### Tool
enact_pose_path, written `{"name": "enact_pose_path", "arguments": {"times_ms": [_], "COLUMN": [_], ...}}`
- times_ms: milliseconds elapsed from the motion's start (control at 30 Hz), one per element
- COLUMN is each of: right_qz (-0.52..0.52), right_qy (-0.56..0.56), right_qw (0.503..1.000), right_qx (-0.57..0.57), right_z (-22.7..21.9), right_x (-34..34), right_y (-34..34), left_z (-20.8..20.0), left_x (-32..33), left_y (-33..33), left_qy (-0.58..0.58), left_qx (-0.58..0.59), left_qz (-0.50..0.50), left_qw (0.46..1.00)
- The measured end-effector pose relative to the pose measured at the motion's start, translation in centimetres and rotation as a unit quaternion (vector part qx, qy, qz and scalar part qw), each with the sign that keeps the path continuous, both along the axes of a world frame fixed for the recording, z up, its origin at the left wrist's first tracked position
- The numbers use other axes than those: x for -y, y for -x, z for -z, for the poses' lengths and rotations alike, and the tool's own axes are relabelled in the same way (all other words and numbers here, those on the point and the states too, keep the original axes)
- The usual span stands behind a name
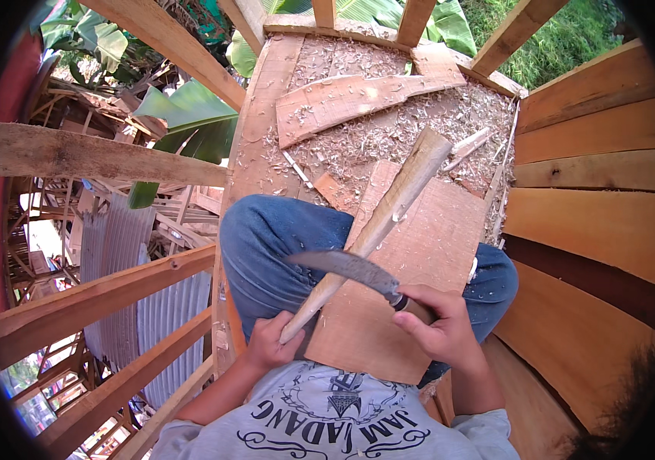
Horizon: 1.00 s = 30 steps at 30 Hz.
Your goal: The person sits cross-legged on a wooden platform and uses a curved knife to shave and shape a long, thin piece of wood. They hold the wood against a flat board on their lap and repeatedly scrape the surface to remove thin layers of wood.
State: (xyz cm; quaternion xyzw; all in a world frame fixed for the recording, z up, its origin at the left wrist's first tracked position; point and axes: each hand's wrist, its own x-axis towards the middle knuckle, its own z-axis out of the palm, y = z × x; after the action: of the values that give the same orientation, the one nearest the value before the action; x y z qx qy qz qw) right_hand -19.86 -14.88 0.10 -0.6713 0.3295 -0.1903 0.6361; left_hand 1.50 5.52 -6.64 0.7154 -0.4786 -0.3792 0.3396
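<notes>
My left hand [272,343] is closed round the lower end of a long wooden stick [390,201], which slants up and away to the right. In my right hand [444,320] is the handle of a curved knife [358,271]. Its blade points left and crosses over the stick a little above my left hand; whether it touches the wood, I cannot tell. Pale cut patches show on the stick. Beneath it, a flat wooden board [427,253] lies across my lap, reaching from my shirt to beyond my bent knees.
Wood shavings [335,57] cover the plank floor ahead. A shaped wood slab [343,106] lies there, with a thin white stick [297,169] and a small wood block [335,192] nearer me. Wooden rails [97,295] stand at left, a plank wall [596,165] at right. Corrugated sheets [116,268] lie below.
</notes>
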Motion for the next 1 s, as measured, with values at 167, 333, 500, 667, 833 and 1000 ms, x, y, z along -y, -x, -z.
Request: {"name": "enact_pose_path", "arguments": {"times_ms": [167,333,500,667,833,1000], "right_qz": [0.133,0.025,0.075,0.133,-0.010,0.079], "right_qy": [-0.109,-0.014,-0.026,-0.108,-0.012,-0.080], "right_qw": [0.984,0.999,0.997,0.984,0.999,0.993], "right_qx": [-0.050,-0.036,-0.020,-0.040,-0.031,-0.041], "right_z": [-0.2,-0.1,0.5,-0.2,0.3,0.0], "right_x": [1.1,0.6,0.6,1.4,0.1,0.4], "right_y": [1.1,0.6,0.7,1.2,-0.2,0.6], "left_z": [-0.1,0.1,0.1,-0.1,0.1,0.1], "left_x": [0.0,-0.3,0.0,-0.1,-0.1,0.0], "left_y": [0.1,0.1,0.1,0.1,0.1,0.2], "left_qy": [-0.007,-0.003,-0.004,-0.013,0.000,-0.004], "left_qx": [0.001,0.000,0.006,0.003,0.001,0.006], "left_qz": [-0.002,-0.007,-0.002,-0.003,-0.005,-0.006], "left_qw": [1.000,1.000,1.000,1.000,1.000,1.000]}}
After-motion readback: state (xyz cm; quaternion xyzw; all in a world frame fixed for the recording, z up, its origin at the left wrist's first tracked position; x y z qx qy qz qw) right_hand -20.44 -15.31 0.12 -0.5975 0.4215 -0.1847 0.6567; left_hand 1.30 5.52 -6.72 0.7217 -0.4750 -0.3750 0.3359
